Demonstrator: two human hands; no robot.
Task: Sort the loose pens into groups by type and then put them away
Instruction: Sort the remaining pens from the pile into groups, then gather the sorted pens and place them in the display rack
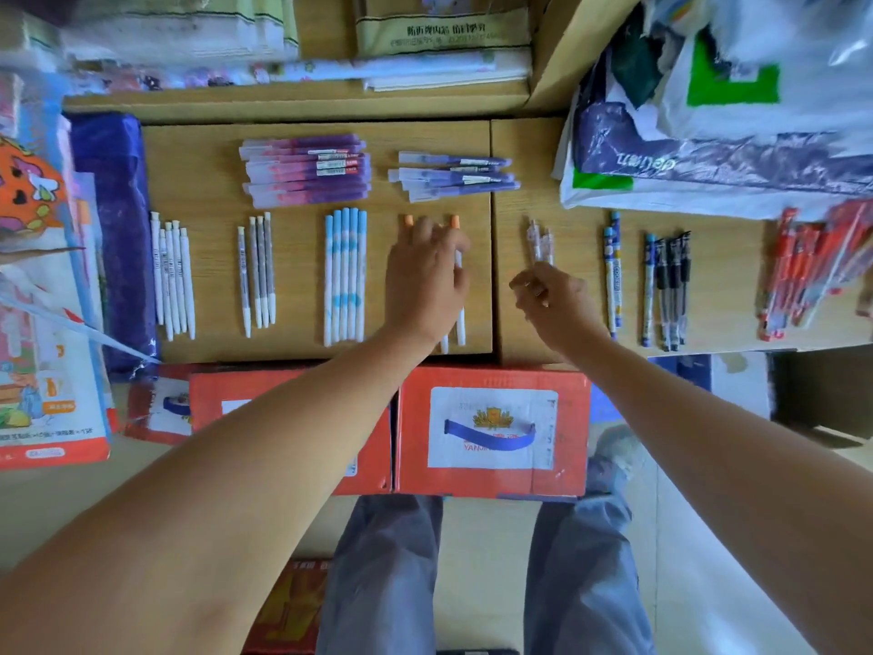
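Nearest the person stand two red cartons [491, 432], pushed against the front edge of the wooden desk [212, 191]. Just beyond them both arms reach over the desk. The left hand [425, 276] lies flat on the orange-capped pens [460, 323], its grip spread, fingers straight and pressing down on them; two orange caps show past the fingertips. The right hand [548, 295] sits just beside it, its grip pinching the lower ends of the clear pens [536, 241], which point away from the person.

The sorted groups lie in a row across the desk at that same depth. Left of the hands are the light blue pens [345, 276], the grey pens [257, 271] and the white pens [172, 276]. To the right are the blue patterned pens [613, 271], the black pens [671, 290] and, near the desk's end, the red pens [803, 271].

Farther back two heaps lie crosswise: the pink-purple pens [307, 170] and the purple pens [453, 177]. Behind, on the right, slumps a plastic bag [708, 148].
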